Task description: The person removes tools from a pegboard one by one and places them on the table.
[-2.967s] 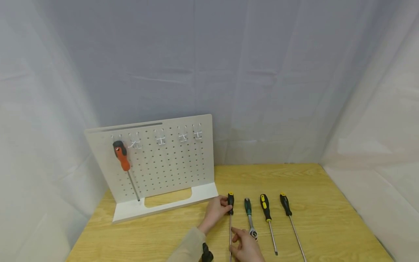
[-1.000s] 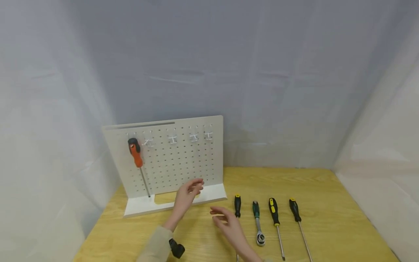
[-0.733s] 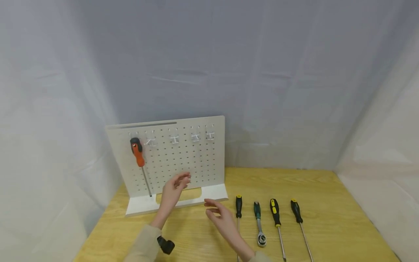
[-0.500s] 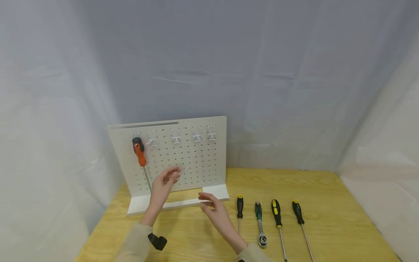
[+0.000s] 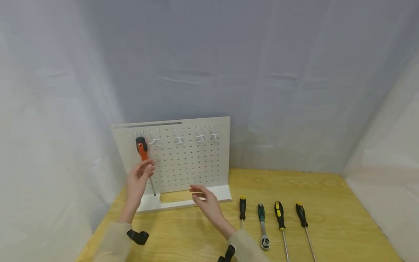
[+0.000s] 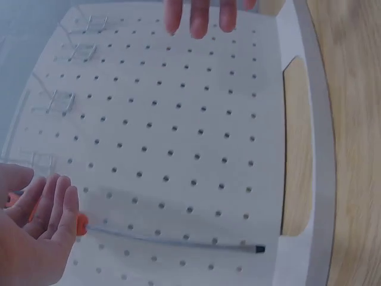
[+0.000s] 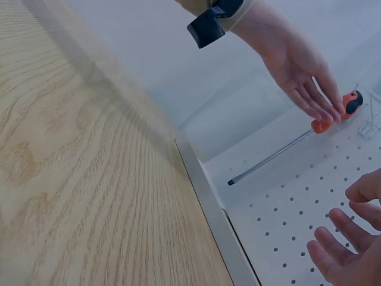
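An orange-and-black screwdriver (image 5: 142, 147) hangs from the leftmost hook of a white pegboard (image 5: 186, 171), its shaft pointing down. My left hand (image 5: 135, 185) is in front of the handle's lower end, fingers loosely bent and not closed round it. The left wrist view puts this hand (image 6: 36, 238) over the orange handle, with the screwdriver's shaft (image 6: 178, 241) in plain sight. In the right wrist view, the fingers of the left hand (image 7: 297, 71) overlap the handle. My right hand (image 5: 209, 205) hovers before the board's base, relaxed, holding nothing.
Several clear hooks (image 5: 179, 138) line the pegboard's top. On the wooden table (image 5: 183, 240), right of the board, lie a black screwdriver (image 5: 242, 208), a green-handled ratchet wrench (image 5: 263, 225), a black-and-yellow screwdriver (image 5: 279, 215) and another black screwdriver (image 5: 302, 214). White curtains surround the table.
Both hands have left the nearest black screwdriver on the table and moved left. The left hand has risen to the hanging orange screwdriver; the right has moved toward the board. The view has shifted slightly.
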Action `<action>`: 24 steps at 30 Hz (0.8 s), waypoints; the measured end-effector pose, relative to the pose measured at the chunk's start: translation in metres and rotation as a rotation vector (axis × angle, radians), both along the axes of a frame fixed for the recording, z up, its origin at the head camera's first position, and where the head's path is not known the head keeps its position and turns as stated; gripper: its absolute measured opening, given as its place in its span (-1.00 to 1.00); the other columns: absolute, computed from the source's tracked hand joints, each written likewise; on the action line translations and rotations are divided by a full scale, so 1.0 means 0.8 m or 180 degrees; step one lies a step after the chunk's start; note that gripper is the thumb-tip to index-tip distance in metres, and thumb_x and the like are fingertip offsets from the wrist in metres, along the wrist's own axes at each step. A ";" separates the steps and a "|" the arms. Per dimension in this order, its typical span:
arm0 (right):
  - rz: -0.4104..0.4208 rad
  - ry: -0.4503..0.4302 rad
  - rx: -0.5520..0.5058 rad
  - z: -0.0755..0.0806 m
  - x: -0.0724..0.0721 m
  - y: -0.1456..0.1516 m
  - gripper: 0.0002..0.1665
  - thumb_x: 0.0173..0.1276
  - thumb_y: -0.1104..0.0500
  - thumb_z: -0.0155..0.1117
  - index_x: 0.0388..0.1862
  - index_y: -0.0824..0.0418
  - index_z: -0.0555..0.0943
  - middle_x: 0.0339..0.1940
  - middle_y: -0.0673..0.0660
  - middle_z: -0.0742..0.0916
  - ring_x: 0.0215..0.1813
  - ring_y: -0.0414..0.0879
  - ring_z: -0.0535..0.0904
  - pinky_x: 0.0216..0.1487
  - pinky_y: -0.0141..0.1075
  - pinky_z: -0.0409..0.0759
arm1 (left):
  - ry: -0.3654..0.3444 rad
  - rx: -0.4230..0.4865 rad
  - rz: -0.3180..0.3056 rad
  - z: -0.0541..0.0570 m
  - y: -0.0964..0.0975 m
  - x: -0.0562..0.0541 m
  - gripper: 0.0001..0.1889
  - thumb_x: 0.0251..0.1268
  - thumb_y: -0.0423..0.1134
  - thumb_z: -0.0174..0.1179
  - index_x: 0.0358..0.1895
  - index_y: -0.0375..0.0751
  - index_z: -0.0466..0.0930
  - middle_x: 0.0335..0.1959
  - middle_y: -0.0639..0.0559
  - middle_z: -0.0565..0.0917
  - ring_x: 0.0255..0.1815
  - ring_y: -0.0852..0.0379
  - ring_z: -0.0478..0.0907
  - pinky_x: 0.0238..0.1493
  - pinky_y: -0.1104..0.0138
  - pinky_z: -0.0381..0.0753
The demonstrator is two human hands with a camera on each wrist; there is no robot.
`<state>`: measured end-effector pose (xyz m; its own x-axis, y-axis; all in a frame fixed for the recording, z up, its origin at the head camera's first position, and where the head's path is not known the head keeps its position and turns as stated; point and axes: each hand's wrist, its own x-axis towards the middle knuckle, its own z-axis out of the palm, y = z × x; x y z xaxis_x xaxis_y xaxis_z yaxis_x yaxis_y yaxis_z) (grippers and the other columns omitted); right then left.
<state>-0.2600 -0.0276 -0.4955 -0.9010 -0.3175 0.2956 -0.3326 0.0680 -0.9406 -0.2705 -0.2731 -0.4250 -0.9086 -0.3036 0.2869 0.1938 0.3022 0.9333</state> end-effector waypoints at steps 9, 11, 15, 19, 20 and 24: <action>0.0117 -0.0096 -0.0044 -0.007 -0.019 -0.016 -0.58 0.53 0.28 0.18 0.32 0.28 0.54 0.19 0.26 0.69 0.20 0.19 0.61 0.22 -0.09 0.66 | 0.0026 -0.0092 0.0559 0.016 -0.035 -0.011 -0.55 0.55 -0.12 0.14 0.37 -0.24 0.45 0.24 -0.14 0.58 -0.05 0.42 0.51 -0.05 0.68 0.55; 0.0120 -0.0102 -0.0025 -0.004 -0.020 -0.022 -0.58 0.53 0.30 0.17 0.33 0.28 0.53 0.18 0.26 0.69 0.20 0.18 0.61 0.22 -0.07 0.66 | -0.0037 -0.0135 0.0575 0.018 -0.040 -0.014 -0.54 0.55 -0.11 0.14 0.38 -0.22 0.44 0.27 -0.13 0.57 0.03 0.30 0.53 -0.03 0.65 0.55; 0.0149 -0.0032 -0.0027 0.013 -0.017 -0.034 -0.58 0.51 0.37 0.15 0.31 0.38 0.52 0.17 0.35 0.68 0.18 0.26 0.61 0.20 -0.07 0.68 | -0.0156 -0.0245 0.0441 0.019 -0.049 -0.019 -0.47 0.55 -0.04 0.12 0.43 -0.22 0.37 0.35 -0.15 0.52 0.25 0.04 0.50 0.20 0.41 0.57; 0.0217 -0.0023 -0.0009 0.037 -0.010 -0.041 -0.58 0.51 0.39 0.13 0.31 0.42 0.51 0.18 0.39 0.67 0.18 0.28 0.61 0.19 -0.14 0.68 | -0.0226 -0.0253 0.0206 0.018 -0.055 -0.027 -0.36 0.54 0.04 0.12 0.48 -0.27 0.29 0.43 -0.22 0.44 0.39 -0.13 0.40 0.42 0.06 0.45; 0.0240 -0.0039 -0.0002 0.041 -0.009 -0.042 -0.58 0.51 0.39 0.13 0.31 0.41 0.51 0.18 0.39 0.67 0.19 0.27 0.60 0.20 -0.17 0.67 | -0.0249 -0.0254 0.0156 0.018 -0.056 -0.029 -0.34 0.54 0.06 0.12 0.49 -0.28 0.27 0.43 -0.24 0.42 0.40 -0.14 0.38 0.44 0.02 0.42; 0.0352 -0.0035 -0.0009 0.047 -0.008 -0.049 -0.57 0.53 0.38 0.12 0.33 0.43 0.49 0.19 0.38 0.67 0.22 0.27 0.59 0.21 -0.25 0.65 | -0.0339 -0.0253 0.0010 0.017 -0.057 -0.036 -0.29 0.53 0.09 0.11 0.51 -0.31 0.22 0.45 -0.30 0.39 0.43 -0.19 0.34 0.49 -0.03 0.35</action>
